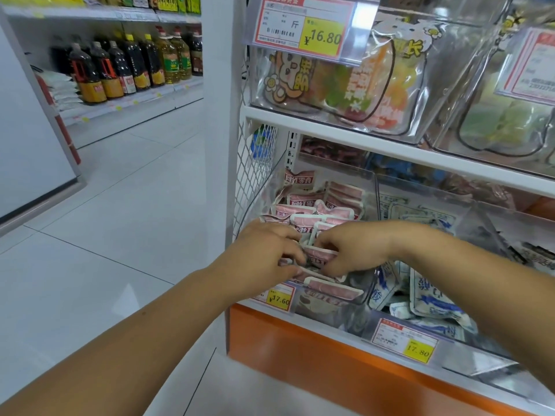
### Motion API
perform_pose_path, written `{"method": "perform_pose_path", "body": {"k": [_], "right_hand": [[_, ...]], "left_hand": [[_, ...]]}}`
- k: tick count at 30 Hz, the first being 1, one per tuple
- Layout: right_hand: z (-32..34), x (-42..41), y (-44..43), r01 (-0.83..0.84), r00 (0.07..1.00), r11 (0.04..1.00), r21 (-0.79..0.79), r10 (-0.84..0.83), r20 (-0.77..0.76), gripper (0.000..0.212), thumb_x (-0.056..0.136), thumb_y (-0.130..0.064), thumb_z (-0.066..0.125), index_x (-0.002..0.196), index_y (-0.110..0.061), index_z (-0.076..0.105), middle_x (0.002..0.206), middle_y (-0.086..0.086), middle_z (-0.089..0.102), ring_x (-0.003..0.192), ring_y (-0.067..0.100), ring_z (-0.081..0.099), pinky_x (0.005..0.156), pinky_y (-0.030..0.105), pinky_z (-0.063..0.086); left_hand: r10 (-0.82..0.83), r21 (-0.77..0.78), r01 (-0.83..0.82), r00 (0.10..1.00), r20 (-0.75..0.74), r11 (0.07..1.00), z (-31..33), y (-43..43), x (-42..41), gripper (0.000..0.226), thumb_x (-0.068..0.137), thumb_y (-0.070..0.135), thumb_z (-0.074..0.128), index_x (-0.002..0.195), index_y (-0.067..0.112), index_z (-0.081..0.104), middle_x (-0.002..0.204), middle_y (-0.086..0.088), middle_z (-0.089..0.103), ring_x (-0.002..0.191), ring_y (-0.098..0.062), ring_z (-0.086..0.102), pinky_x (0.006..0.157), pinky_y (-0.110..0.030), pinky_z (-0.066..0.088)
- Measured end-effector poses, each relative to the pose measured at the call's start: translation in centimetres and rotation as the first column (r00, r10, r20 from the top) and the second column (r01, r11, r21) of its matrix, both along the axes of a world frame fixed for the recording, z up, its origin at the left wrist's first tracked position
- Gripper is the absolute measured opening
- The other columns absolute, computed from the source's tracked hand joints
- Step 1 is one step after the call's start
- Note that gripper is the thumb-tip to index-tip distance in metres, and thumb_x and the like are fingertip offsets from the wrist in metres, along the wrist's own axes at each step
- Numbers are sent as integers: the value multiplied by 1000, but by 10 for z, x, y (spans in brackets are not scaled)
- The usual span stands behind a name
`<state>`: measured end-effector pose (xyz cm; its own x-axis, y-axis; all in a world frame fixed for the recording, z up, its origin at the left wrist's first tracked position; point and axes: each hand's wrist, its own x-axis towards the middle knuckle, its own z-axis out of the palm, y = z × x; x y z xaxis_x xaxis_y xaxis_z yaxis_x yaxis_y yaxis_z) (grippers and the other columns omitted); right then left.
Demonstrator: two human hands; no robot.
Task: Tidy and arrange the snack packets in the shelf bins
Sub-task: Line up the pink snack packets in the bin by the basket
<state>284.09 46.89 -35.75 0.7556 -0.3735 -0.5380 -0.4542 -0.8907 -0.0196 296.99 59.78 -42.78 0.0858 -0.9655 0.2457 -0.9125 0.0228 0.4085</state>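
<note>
Several pink snack packets (318, 205) lie in a clear plastic bin (368, 181) at the left end of the lower shelf. Both my hands reach into the front of this bin. My left hand (264, 253) has curled fingers pinching the left side of a pink packet (319, 255). My right hand (357, 250) grips the same packet from the right. More pink packets (333, 288) lie flat below the hands, against the bin's front wall.
The neighbouring bin holds blue-and-white packets (432, 301). Above, clear bins hold colourful sweets bags (354, 82). Price tags (280, 298) hang on the shelf edge above an orange base (300, 343). A tiled aisle (120, 205) and oil bottles (126, 67) lie to the left.
</note>
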Motion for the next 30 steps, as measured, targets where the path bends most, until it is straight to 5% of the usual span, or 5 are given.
{"method": "perform_pose_path", "body": {"k": [9,16,19,22,30], "right_hand": [[-2,4,-2,-54,989,997,-49,46,-142,63,81,-33,71,132,-23,37,95,-6,57,78,11,51,66,27,44],[-22,-4,-7,-134,987,962,-238,152,56,43,79,-21,70,114,-20,45,75,-6,50,71,16,50,56,30,40],[-9,-2,-16,-73,992,986,-150,88,91,36,80,-18,72,110,-15,53,74,-7,54,63,6,49,51,22,37],[13,-1,-29,57,991,997,48,-63,119,31,79,-19,76,100,-19,54,84,-1,62,67,11,58,56,24,48],[-6,-11,-22,-116,991,992,-55,112,-71,23,93,-45,50,95,-22,52,88,-5,55,82,15,54,75,33,48]], "left_hand": [[-10,68,15,997,-76,998,1,5,3,13,88,40,64,97,40,73,137,19,48,121,4,30,116,-36,11],[-15,69,21,996,-88,997,1,5,3,18,88,38,65,105,38,72,134,15,52,112,5,32,111,-27,18],[16,33,-11,991,-134,999,1,2,2,14,88,33,67,99,35,75,127,19,56,97,13,28,109,-23,21],[40,-89,-56,985,-170,994,3,-6,-9,10,86,41,66,93,41,73,110,24,58,102,4,43,105,-44,32],[87,-106,-109,978,-187,988,-8,-10,-16,25,77,45,73,101,43,66,101,16,49,97,-7,48,86,-33,44]]}}
